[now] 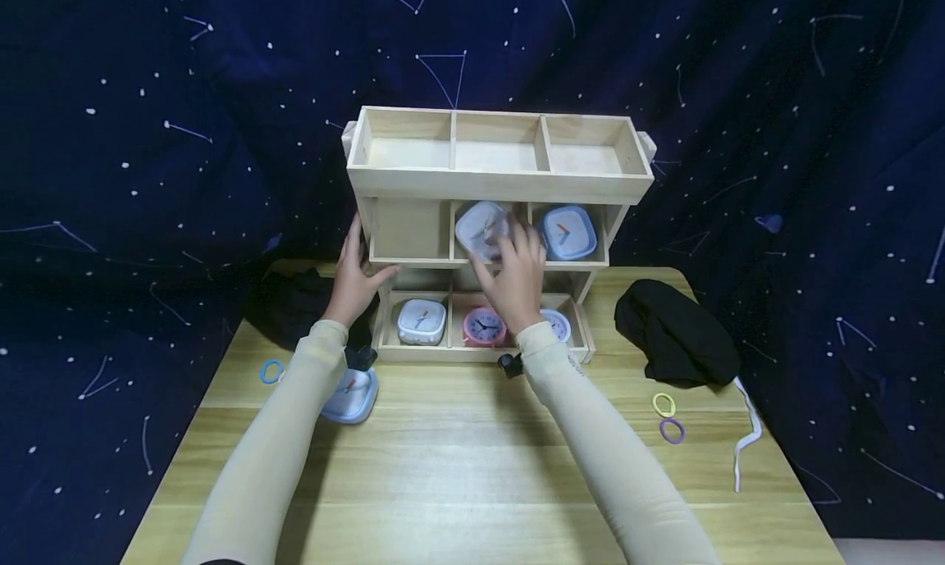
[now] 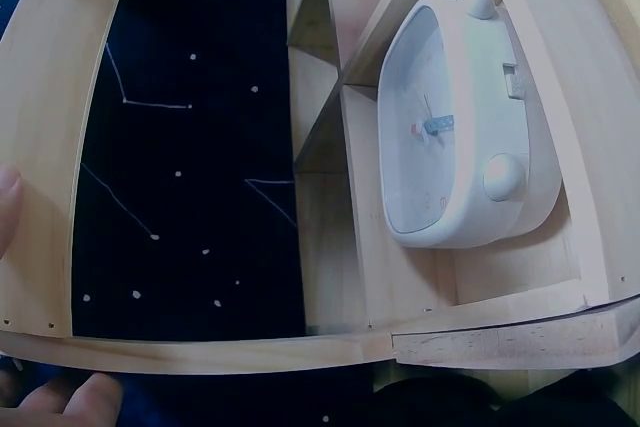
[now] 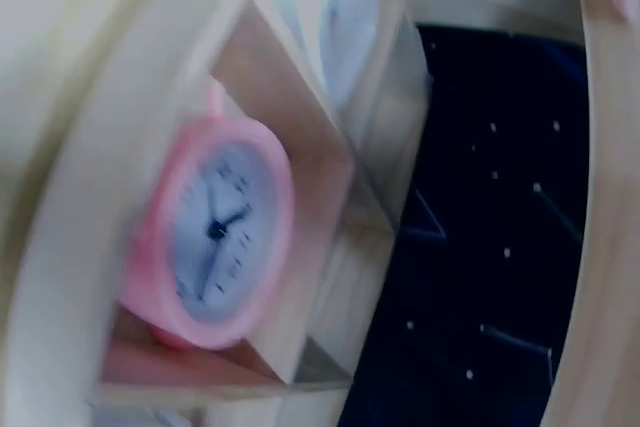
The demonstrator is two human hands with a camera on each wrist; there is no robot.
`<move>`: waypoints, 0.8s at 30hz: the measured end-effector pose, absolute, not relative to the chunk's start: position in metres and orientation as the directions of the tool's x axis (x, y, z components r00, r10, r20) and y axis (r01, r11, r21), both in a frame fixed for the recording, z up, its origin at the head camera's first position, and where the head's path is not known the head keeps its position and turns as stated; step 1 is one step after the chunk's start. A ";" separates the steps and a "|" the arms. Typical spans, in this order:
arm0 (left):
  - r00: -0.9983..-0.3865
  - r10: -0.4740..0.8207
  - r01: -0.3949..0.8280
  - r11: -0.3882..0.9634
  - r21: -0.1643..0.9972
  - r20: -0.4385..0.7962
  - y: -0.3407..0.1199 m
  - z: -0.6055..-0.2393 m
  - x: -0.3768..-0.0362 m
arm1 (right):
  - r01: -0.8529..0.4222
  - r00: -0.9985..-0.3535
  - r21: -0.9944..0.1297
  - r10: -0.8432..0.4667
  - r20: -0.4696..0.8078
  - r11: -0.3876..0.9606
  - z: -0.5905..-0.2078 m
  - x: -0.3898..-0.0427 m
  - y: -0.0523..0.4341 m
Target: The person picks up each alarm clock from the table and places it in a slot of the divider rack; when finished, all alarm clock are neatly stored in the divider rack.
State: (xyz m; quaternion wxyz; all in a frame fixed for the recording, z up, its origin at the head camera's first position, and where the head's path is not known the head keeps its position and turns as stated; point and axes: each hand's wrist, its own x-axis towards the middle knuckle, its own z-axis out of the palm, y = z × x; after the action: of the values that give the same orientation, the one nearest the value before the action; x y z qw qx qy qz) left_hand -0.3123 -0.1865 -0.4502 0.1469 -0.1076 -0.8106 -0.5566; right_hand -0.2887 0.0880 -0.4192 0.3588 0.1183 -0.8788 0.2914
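A tiered wooden rack [image 1: 502, 184] stands on the table. My left hand [image 1: 353, 282] grips its left side at the middle tier, fingers outside and thumb by the front edge. In the middle compartment of that tier, my right hand [image 1: 517, 280] holds a tilted pale square alarm clock [image 1: 480, 225], its fingertips blurred. To its right sits a blue alarm clock [image 1: 568, 233]. Below, the bottom tier holds a white alarm clock [image 1: 422, 322], a pink round alarm clock [image 3: 225, 232] and another round clock [image 1: 555, 325], partly hidden by my right wrist.
Another blue alarm clock [image 1: 350, 397] lies on the table under my left forearm, near a blue ring [image 1: 271, 371]. Black cloth [image 1: 675, 331] lies on the right, with a yellow ring [image 1: 664, 405], a purple ring [image 1: 672, 430] and a white strap [image 1: 747, 438].
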 end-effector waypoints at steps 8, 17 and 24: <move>-0.932 0.014 0.340 0.369 0.865 0.361 -0.187 -0.450 -0.311 | -0.588 -0.654 -0.428 -0.091 0.751 0.687 -0.447 -0.243 0.058; -0.923 0.026 0.365 0.382 0.849 0.385 -0.187 -0.449 -0.310 | -0.570 -0.815 -0.502 -0.373 0.443 0.650 -0.494 -0.202 0.021; -0.926 0.037 0.360 0.382 0.851 0.375 -0.188 -0.448 -0.310 | -0.601 -0.794 -0.443 -0.562 0.234 0.665 -0.522 -0.196 -0.008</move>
State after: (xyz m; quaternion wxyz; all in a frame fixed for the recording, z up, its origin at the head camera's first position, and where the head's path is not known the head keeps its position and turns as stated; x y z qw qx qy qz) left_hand -0.3099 -0.1879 -0.4479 0.1488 -0.1214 -0.8178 -0.5424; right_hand -0.1956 -0.0076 -0.5220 0.0386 0.3190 -0.9116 0.2565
